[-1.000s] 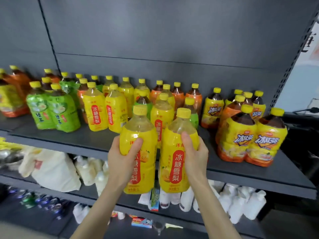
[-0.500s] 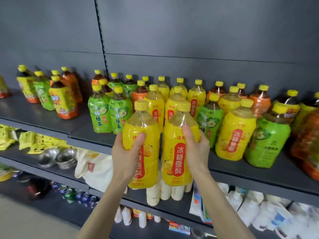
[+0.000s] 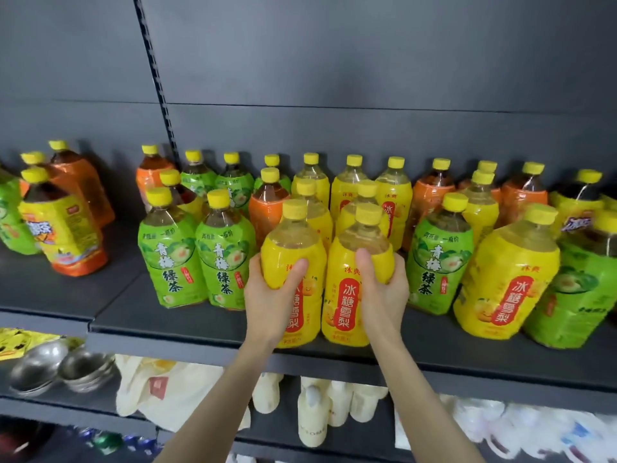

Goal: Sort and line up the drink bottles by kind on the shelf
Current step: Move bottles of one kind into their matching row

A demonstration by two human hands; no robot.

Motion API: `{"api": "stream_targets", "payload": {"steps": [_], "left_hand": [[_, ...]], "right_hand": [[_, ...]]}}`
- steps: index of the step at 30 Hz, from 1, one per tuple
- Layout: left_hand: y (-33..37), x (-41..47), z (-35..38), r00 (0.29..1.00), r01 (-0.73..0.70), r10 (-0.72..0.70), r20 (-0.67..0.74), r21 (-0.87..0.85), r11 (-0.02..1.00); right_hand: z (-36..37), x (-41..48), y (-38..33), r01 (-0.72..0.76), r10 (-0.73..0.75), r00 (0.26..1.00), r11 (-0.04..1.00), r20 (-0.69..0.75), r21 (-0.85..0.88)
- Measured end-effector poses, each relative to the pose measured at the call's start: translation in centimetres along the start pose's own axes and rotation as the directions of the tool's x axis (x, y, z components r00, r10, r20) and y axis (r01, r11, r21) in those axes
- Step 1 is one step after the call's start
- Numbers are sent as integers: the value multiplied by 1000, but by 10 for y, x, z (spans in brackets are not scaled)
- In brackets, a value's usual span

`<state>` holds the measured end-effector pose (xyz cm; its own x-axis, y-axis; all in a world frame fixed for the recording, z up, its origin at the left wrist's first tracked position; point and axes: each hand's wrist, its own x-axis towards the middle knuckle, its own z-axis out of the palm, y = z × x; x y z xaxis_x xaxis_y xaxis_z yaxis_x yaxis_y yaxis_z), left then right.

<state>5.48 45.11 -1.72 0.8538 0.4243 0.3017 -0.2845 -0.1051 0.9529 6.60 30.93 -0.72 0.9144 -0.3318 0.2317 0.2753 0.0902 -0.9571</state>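
One head-worn view, close in, looks forward and slightly down past both forearms at the dark shelf point(image 3: 200, 329) just beyond the hands

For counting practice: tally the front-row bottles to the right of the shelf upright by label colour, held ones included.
green-label bottles: 4
yellow-label bottles: 3
Total: 7

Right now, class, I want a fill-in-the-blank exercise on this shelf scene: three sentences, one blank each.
1. Each hand grips one bottle with a ____ label: left hand, right hand.
2. Every bottle cap on the shelf is ____.
3. The pair of bottles directly left of the held ones has ____ labels.

Missing words: yellow; yellow; green
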Motion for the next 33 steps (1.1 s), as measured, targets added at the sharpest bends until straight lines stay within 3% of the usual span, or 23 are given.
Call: {"api": "stream_targets", "payload": {"steps": [8, 13, 25, 33], "left_hand": [[-20, 34, 11, 983, 8, 1, 183, -43, 999], [-24, 46, 19, 976, 12, 3, 218, -68, 998], [-29, 75, 32, 944, 88, -53, 324, -93, 992], [-28, 74, 27, 930, 109, -75, 360, -74, 991]], "right_hand": [[11, 16, 11, 56, -81, 979, 990, -185, -133], [14, 26, 18, 60, -106, 961, 982, -254, -181], [24, 54, 22, 39, -95, 960, 977, -264, -210], [19, 51, 17, -2, -42, 981, 974, -189, -225]]}}
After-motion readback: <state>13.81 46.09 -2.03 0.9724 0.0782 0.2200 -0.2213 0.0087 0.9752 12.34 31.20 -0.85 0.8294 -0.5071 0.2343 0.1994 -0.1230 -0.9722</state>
